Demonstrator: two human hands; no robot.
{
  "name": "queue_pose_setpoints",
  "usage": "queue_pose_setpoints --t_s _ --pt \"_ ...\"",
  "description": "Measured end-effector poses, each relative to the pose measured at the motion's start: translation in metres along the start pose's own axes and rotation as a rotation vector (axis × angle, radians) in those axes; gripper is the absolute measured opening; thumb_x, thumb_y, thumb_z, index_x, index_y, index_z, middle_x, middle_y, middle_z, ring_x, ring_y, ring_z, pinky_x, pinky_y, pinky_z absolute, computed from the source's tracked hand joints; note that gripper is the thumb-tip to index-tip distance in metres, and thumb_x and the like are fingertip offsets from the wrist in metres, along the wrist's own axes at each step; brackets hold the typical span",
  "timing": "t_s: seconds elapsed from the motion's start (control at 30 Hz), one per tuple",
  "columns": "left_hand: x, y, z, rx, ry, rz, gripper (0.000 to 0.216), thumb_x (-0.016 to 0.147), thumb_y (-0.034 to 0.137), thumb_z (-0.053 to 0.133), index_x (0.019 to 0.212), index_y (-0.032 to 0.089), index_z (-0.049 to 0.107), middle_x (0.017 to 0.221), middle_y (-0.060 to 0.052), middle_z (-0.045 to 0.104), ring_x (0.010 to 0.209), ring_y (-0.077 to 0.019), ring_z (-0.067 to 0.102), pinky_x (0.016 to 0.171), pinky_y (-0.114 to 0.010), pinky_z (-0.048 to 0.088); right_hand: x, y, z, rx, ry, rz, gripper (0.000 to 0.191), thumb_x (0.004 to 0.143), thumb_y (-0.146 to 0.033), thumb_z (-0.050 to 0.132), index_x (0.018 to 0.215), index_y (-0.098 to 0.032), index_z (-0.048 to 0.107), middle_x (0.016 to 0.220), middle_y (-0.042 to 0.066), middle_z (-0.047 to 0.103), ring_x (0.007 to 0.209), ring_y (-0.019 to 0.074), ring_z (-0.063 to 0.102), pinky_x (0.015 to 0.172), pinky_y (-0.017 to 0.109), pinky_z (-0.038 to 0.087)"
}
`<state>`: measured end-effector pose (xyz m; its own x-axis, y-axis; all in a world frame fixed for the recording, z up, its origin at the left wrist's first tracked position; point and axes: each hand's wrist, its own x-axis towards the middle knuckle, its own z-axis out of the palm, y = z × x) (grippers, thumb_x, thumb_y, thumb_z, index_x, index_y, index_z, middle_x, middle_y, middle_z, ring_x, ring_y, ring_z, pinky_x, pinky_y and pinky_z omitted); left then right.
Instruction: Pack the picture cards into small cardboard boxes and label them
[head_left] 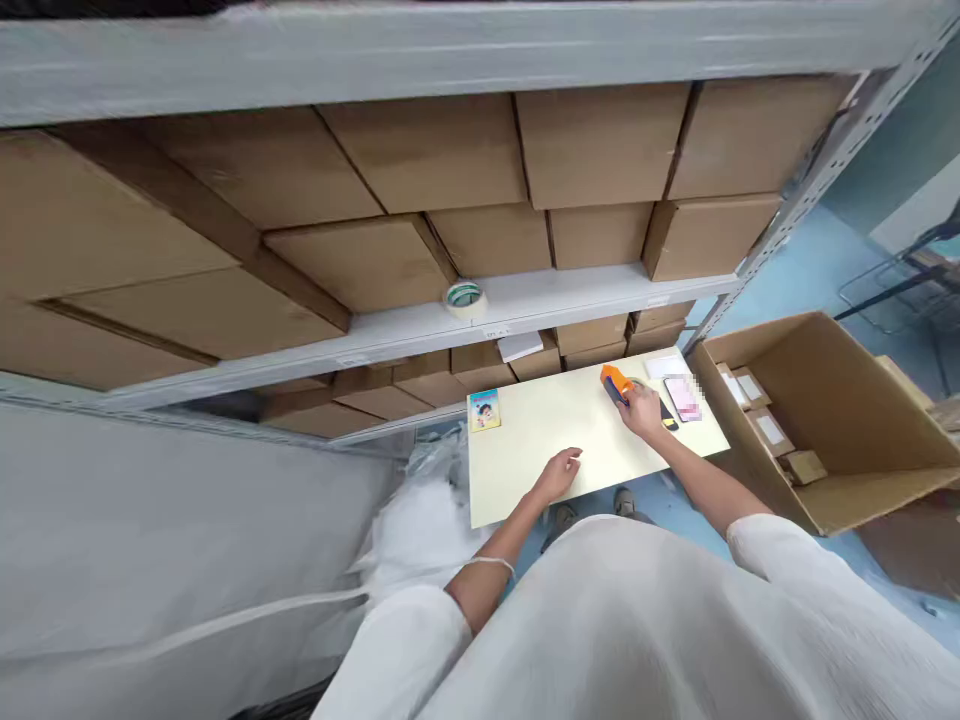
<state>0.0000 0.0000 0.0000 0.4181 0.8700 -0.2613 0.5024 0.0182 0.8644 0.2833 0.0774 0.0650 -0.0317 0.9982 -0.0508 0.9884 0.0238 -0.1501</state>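
Note:
My right hand (pixel 642 410) is closed around an orange tape dispenser (pixel 616 378) with a dark lower part, over the right half of a pale cream tabletop (pixel 540 430). A dark object with a yellow end (pixel 668 416) lies beside that hand, partly covered by it. Just right of it is a phone (pixel 683 397) with a pinkish screen, and a white slip or packet (pixel 664 366) is behind the phone. My left hand (pixel 559 474) rests near the front edge of the tabletop, its fingers loosely bent and holding nothing. A small colourful booklet or card (pixel 484 410) lies at the back left corner.
Grey metal shelving (pixel 570 290) full of cardboard boxes (pixel 600 140) rises behind the table. A tape roll (pixel 466 298) sits on a shelf edge. At the right stands a large open carton (pixel 862 400) containing several small boxes. White plastic wrap (pixel 420 520) bulges at the left.

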Motion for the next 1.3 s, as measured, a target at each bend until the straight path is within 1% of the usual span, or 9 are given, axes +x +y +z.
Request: queue_pose_setpoints --t_s 0.17,0.3,0.4,0.5,0.67,0.83,1.03,1.17,1.3 --pt "-0.007 -0.001 0.014 0.008 -0.007 -0.058 0.037 0.095 0.02 0.057 0.127 0.021 0.074 0.134 -0.01 0.077 0.117 -0.0229 0.076 0.112 -0.042 0.058 -0.031 0.023 0.041 0.017 -0.113 0.081 0.034 0.104 -0.036 0.057 0.12 -0.014 0.077 0.127 0.021 0.073 0.122 0.0338 0.059 0.098 0.041 0.04" --pt "-0.015 0.002 0.021 0.013 -0.014 -0.105 0.036 0.097 0.021 0.056 0.128 0.022 0.074 0.136 -0.01 0.077 0.118 -0.0225 0.075 0.111 -0.041 0.059 -0.034 0.042 0.067 0.042 -0.137 0.14 0.035 0.104 -0.034 0.056 0.123 -0.013 0.077 0.124 0.022 0.073 0.122 0.035 0.058 0.1 0.042 0.04" --pt "-0.02 0.005 0.025 0.018 -0.016 -0.147 0.035 0.097 0.021 0.057 0.128 0.022 0.074 0.136 -0.01 0.077 0.116 -0.0226 0.075 0.109 -0.041 0.059 -0.029 0.055 0.08 0.081 -0.151 0.18 0.037 0.103 -0.032 0.056 0.126 -0.011 0.076 0.123 0.024 0.072 0.125 0.0383 0.057 0.101 0.045 0.04" --pt "-0.02 0.007 0.027 0.038 -0.022 -0.164 0.035 0.098 0.021 0.057 0.128 0.021 0.074 0.136 -0.011 0.076 0.116 -0.0228 0.075 0.109 -0.042 0.059 -0.025 0.063 0.089 0.121 -0.156 0.199 0.04 0.102 -0.03 0.055 0.134 -0.013 0.074 0.125 0.025 0.071 0.127 0.0402 0.055 0.103 0.049 0.04" --pt "-0.015 0.011 0.029 0.066 -0.025 -0.156 0.034 0.098 0.023 0.058 0.128 0.022 0.074 0.136 -0.011 0.077 0.113 -0.0228 0.076 0.108 -0.042 0.061 -0.021 0.069 0.098 0.176 -0.165 0.239 0.041 0.099 -0.027 0.058 0.137 -0.019 0.074 0.125 0.024 0.071 0.124 0.039 0.057 0.102 0.05 0.041" --pt "-0.005 0.018 0.028 0.074 -0.014 -0.124 0.036 0.098 0.025 0.057 0.13 0.022 0.073 0.137 -0.011 0.076 0.114 -0.0228 0.077 0.106 -0.042 0.061 -0.022 0.075 0.094 0.173 -0.129 0.203 0.036 0.101 -0.036 0.062 0.13 -0.02 0.074 0.121 0.021 0.073 0.116 0.036 0.061 0.095 0.045 0.045" --pt "0.008 0.027 0.028 0.075 0.027 -0.095 0.038 0.098 0.024 0.054 0.131 0.022 0.073 0.138 -0.011 0.076 0.114 -0.0232 0.077 0.108 -0.044 0.061 -0.018 0.076 0.067 0.129 -0.026 0.123 0.038 0.108 -0.037 0.049 0.122 -0.014 0.075 0.122 0.021 0.074 0.112 0.0311 0.063 0.095 0.038 0.043" --pt "0.015 0.031 0.025 0.051 0.143 -0.101 0.036 0.097 0.024 0.056 0.129 0.022 0.073 0.136 -0.01 0.077 0.113 -0.0228 0.077 0.108 -0.044 0.061 -0.003 0.064 0.048 0.115 -0.007 -0.008 0.036 0.109 -0.035 0.047 0.124 -0.015 0.074 0.122 0.019 0.074 0.112 0.0314 0.062 0.094 0.039 0.04" --pt "0.006 0.03 0.019 -0.008 0.325 -0.133 0.035 0.097 0.026 0.058 0.129 0.023 0.074 0.135 -0.01 0.077 0.112 -0.0219 0.077 0.104 -0.041 0.063 0.009 0.036 0.04 0.134 0.001 -0.217 0.036 0.111 -0.034 0.045 0.125 -0.017 0.073 0.124 0.016 0.074 0.113 0.0314 0.061 0.097 0.04 0.038"
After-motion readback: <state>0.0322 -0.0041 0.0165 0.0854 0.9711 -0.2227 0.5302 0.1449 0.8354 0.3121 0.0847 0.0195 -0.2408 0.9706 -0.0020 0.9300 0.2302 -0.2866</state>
